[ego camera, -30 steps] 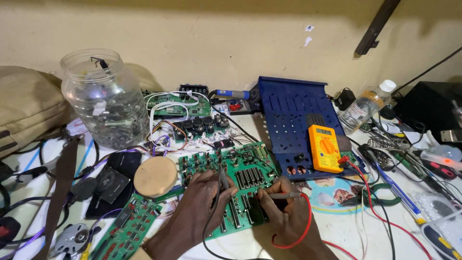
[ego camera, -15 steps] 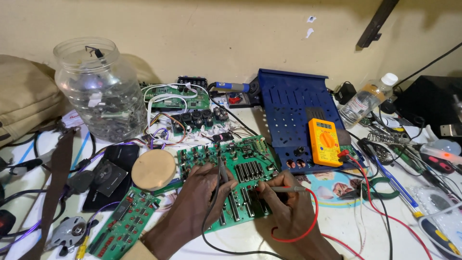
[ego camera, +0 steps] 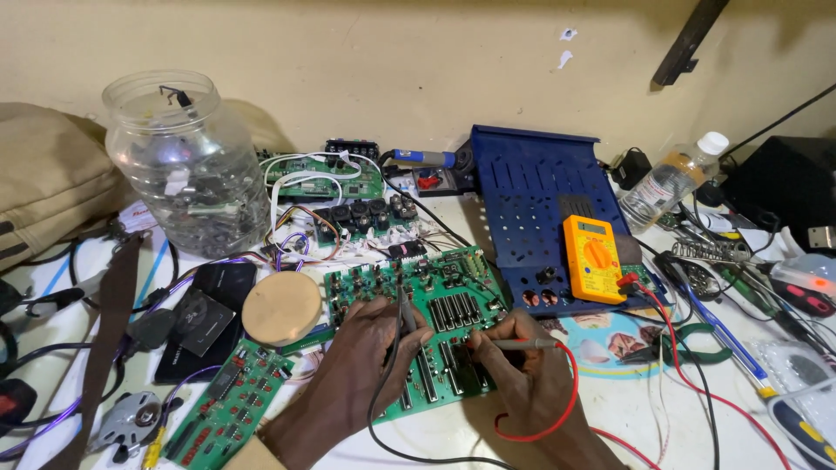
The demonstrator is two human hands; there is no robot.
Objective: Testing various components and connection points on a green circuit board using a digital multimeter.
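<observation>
Nearest the counter's [ego camera: 627, 409] front edge, 2 hands work on a green circuit board [ego camera: 427, 331]. Left hand [ego camera: 366, 357] pinches a black probe [ego camera: 403, 306] upright against the board; right hand [ego camera: 522, 370] grips a red probe [ego camera: 514, 345] lying nearly flat — its red lead [ego camera: 557, 409] loops beside the wrist. Little free room: a round wooden disc [ego camera: 281, 306] sits just left, a yellow multimeter [ego camera: 592, 258] on a blue metal panel [ego camera: 540, 209] right. Farther back stands a clear jar [ego camera: 183, 165].

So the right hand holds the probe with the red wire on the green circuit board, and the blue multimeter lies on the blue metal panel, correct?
Not quite: the head view shows an orange-yellow multimeter, not a blue one. The rest holds.
</observation>
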